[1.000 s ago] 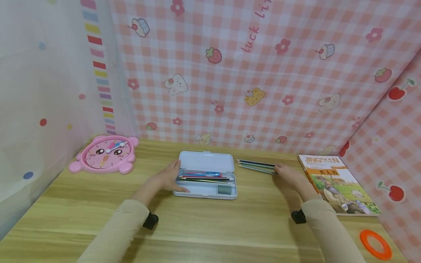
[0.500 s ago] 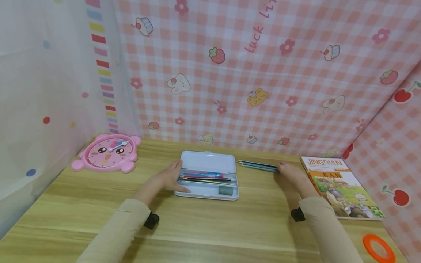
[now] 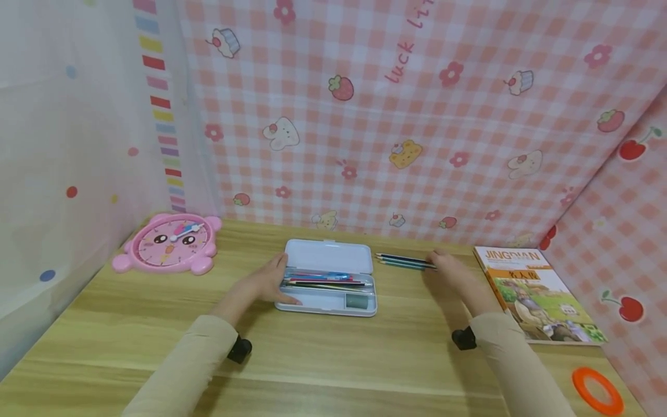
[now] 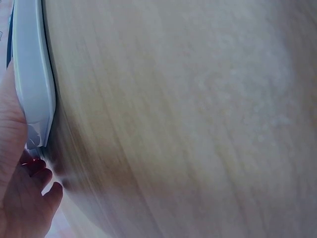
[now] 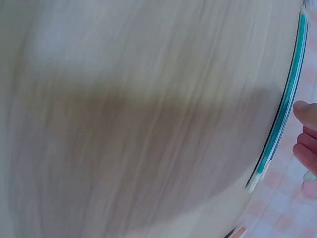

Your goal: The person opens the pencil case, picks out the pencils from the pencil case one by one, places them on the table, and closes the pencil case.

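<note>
The left hand (image 3: 264,282) grips the left end of an open white rectangular pencil case (image 3: 319,300); slim dark and teal pencils (image 3: 403,259) lie right, beside the right hand (image 3: 451,274), its grip unclear.

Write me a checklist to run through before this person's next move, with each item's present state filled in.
1. Pencil case open: ok, its lid is folded back.
2. Case steadied: ok, the left hand holds its left end.
3. Room in the front compartment: ok, only a grey-green block shows, at its right end.
4. Loose pencils in the case: not ok, they lie on the table to its right.
5. Right hand gripping those pencils: cannot tell, the fingers are close but contact is unclear.
6. Book clear of the space between pencils and case: ok, it lies farther right.
</note>
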{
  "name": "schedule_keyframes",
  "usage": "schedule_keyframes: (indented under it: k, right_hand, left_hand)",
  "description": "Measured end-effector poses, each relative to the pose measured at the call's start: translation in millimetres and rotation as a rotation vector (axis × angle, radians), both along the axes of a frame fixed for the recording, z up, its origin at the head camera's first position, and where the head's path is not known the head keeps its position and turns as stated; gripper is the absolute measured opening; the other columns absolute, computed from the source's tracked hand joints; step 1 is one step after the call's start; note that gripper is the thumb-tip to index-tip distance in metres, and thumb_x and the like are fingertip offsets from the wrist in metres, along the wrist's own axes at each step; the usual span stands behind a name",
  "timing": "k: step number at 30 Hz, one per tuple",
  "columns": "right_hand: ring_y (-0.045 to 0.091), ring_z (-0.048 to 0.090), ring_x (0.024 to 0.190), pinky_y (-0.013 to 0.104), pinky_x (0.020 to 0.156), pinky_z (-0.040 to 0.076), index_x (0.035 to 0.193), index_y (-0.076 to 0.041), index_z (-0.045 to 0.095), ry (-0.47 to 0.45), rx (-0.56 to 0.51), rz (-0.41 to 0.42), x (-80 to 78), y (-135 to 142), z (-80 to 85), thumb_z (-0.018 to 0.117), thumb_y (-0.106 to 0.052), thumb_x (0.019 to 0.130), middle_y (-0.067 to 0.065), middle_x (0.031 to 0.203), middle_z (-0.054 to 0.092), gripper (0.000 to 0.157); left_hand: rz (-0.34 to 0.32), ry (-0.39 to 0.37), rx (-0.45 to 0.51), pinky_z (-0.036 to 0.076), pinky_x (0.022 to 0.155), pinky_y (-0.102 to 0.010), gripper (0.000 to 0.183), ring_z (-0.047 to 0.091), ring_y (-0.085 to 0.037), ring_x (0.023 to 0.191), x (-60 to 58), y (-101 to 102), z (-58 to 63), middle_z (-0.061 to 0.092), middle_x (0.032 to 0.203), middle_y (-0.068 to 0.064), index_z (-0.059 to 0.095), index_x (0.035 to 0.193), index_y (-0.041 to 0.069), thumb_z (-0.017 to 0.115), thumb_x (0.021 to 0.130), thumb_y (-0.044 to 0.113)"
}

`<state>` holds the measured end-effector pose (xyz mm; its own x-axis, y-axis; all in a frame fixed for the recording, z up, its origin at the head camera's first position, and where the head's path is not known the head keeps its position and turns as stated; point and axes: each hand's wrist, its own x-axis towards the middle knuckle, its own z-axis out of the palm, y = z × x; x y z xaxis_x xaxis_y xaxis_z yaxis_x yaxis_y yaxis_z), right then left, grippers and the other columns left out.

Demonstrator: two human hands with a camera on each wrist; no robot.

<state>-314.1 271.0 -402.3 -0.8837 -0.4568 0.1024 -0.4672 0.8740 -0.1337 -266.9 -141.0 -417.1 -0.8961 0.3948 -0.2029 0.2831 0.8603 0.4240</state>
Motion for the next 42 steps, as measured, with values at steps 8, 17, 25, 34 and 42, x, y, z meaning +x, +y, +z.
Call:
schedule_keyframes:
  k: [8, 17, 25, 34, 42]
  right_hand:
    - [0.025, 0.059, 0.078, 0.039, 0.071, 0.052, 0.095, 0.005, 0.062, -0.015, -0.089, 0.065, 1.8, -40, 1.4, 0.064, -0.007, 0.083, 0.013, 0.086, 0.059, 0.017]
    - [0.026, 0.061, 0.08, 0.036, 0.071, 0.054, 0.094, 0.008, 0.063, 0.016, -0.155, 0.256, 8.8, -81, 4.4, 0.066, -0.002, 0.08, 0.017, 0.086, 0.062, 0.018]
    - [0.016, 0.058, 0.075, 0.026, 0.067, 0.053, 0.09, 0.003, 0.067, -0.047, -0.147, 0.367, 15.0, -108, 6.5, 0.065, -0.006, 0.081, 0.01, 0.082, 0.063, 0.012]
    - [0.019, 0.062, 0.087, 0.027, 0.076, 0.054, 0.098, 0.001, 0.066, -0.205, -0.058, 0.333, 21.4, -133, 8.3, 0.063, -0.008, 0.084, 0.01, 0.093, 0.064, 0.016]
    - [0.015, 0.061, 0.082, 0.027, 0.075, 0.054, 0.093, -0.001, 0.068, -0.14, 0.038, 0.38, 22.0, -139, 4.5, 0.062, -0.006, 0.085, 0.008, 0.09, 0.064, 0.012]
  left_hand:
    - [0.011, -0.003, -0.009, 0.017, 0.115, -0.047, 0.119, 0.01, -0.039, 0.139, -1.6, -1, -5.0, 0.004, 0.15, -0.028, 0.002, 0.142, -0.011, 0.07, 0.071, 0.054]
    - [0.014, -0.01, 0.0, 0.017, 0.115, -0.047, 0.118, 0.009, -0.039, 0.14, -1.6, -2, -4.7, 0.004, 0.15, -0.028, 0.002, 0.142, -0.011, 0.071, 0.071, 0.052]
    - [0.002, -0.008, 0.001, 0.017, 0.115, -0.048, 0.117, 0.01, -0.039, 0.139, -0.7, -1, -2.3, 0.004, 0.15, -0.029, 0.002, 0.142, -0.012, 0.071, 0.072, 0.052]
    - [0.003, 0.001, -0.004, 0.017, 0.115, -0.047, 0.117, 0.011, -0.04, 0.139, -0.3, -1, -1.0, 0.005, 0.15, -0.029, 0.003, 0.142, -0.012, 0.071, 0.071, 0.052]
    - [0.0, -0.003, 0.006, 0.017, 0.115, -0.048, 0.117, 0.01, -0.039, 0.139, 0.2, 0, 0.4, 0.004, 0.15, -0.028, 0.003, 0.142, -0.012, 0.071, 0.071, 0.052]
